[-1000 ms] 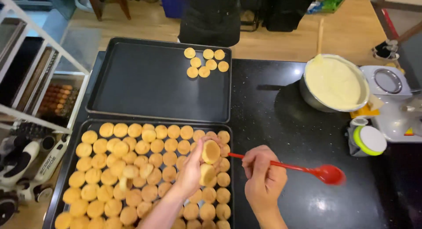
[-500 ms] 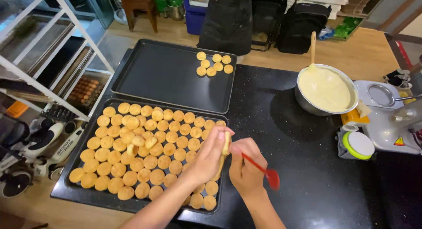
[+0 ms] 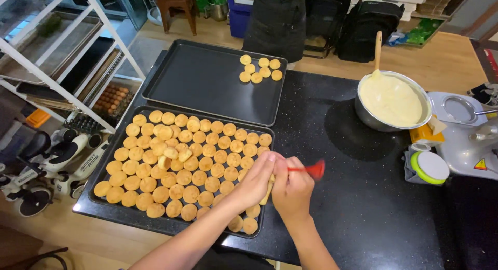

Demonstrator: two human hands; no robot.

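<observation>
My left hand (image 3: 255, 181) and my right hand (image 3: 292, 189) are pressed together over the right end of the near black tray (image 3: 83, 202). The left hand is closed around a small round golden pastry shell (image 3: 266, 193), mostly hidden by my fingers. The right hand grips a red spoon (image 3: 310, 170), its bowl pointing right over the counter. The near tray is packed with several rows of the same pastry shells (image 3: 181, 161). A steel bowl of pale cream (image 3: 390, 100) with a wooden handle standing in it sits at the far right.
A second black tray (image 3: 207, 83) lies behind, holding a small cluster of shells (image 3: 259, 70) at its far right corner. A scale (image 3: 461, 140) and a white-lidded green tub (image 3: 428, 167) stand at the right. A white rack (image 3: 72, 57) and egg carton (image 3: 111, 99) are left.
My right hand has drawn the red spoon in from the right, up against the shell held in my left hand. The view has shifted back, taking in more of the counter.
</observation>
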